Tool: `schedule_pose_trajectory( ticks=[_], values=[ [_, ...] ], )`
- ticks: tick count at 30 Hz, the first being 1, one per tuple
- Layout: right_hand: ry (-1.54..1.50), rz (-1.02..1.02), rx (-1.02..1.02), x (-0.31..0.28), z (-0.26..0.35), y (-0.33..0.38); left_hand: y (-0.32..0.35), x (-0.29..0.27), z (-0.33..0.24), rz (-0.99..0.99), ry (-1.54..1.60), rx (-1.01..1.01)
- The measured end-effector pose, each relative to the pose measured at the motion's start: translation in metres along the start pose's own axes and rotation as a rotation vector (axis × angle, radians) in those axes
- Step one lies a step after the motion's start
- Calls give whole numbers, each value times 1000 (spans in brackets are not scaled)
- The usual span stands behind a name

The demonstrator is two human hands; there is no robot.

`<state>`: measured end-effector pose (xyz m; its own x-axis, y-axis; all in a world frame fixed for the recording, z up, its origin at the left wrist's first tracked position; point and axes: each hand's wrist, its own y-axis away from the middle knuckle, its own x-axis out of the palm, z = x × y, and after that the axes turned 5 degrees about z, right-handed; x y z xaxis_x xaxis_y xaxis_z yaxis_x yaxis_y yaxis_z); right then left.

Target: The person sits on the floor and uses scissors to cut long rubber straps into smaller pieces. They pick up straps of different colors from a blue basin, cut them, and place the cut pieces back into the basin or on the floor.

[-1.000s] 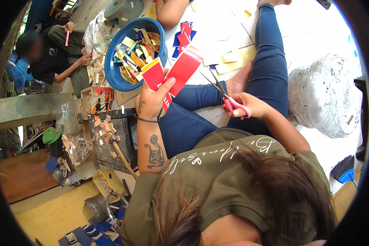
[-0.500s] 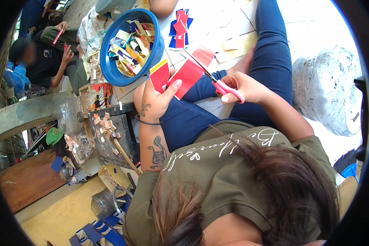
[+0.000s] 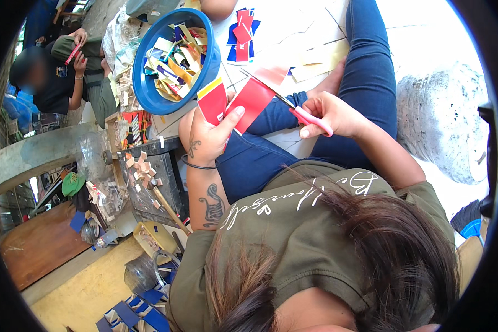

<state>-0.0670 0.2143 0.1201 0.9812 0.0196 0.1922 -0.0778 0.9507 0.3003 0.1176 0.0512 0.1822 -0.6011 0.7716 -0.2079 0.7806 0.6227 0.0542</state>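
Observation:
My left hand [image 3: 213, 128] grips a red card strip [image 3: 251, 104], its thumb pressed on the near face. A second red piece with a yellow and white edge [image 3: 212, 99] is held in the same hand, further left. Pink-handled scissors [image 3: 311, 119] are in my right hand [image 3: 333, 114], fingers through the loops. Their blades [image 3: 268, 86] lie across the far part of the red strip, which looks paler beyond them. Between floor and leg, some yellowish paper sheets [image 3: 319, 62] lie past the scissors.
A blue basin [image 3: 142, 91] full of colourful card scraps stands at the far left. Red and blue strips [image 3: 242, 34] are stacked on the tiles beyond. At right sits a large whitish, stained container [image 3: 441, 122]. Another person [image 3: 61, 72] sits far left, holding a red strip.
The scissor blades have closed more over the red strip, and the handles have drawn together. My left hand has stayed nearly in place. The other person's hands have come closer together.

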Motion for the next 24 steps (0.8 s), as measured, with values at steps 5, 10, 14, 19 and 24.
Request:
schedule_pose_trajectory(
  ticks=[5, 10, 14, 19, 24],
  values=[
    [-2, 0, -2, 1, -4, -1, -1, 0, 4, -22, -71, 20],
    [47, 19, 7, -2, -7, -4, -1, 3, 7, -57, -9, -15],
    [32, 59, -16, -5, -8, -7, -2, 0, 7, 46, -54, -52],
    [2, 59, 38, -5, -9, -14, -3, -1, 6, 80, -185, -83],
    [7, 26, 50, -4, -10, -16, -2, 4, 1, 81, -78, -141]
  ],
)
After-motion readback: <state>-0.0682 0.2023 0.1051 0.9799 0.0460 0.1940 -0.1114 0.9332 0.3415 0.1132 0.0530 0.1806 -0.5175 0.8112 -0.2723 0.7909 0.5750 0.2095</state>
